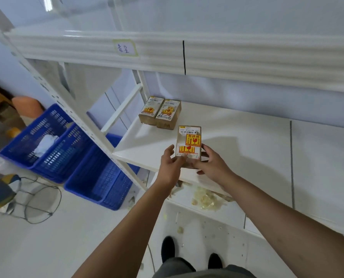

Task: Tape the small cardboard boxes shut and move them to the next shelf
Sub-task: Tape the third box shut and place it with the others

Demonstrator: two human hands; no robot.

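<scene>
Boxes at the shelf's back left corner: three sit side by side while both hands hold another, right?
No, head view shows two boxes there, not three, side by side on the shelf. The left hand and right hand hold another box.

To my left I see blue plastic baskets (107,183) side by side on the floor (76,237), the leftmost holding a crumpled white wad (45,144). Nearer me stands a wire-framed stool (10,199) with a patterned cushion (0,189), and pale crumpled scraps (207,199) lie right of the baskets.
</scene>
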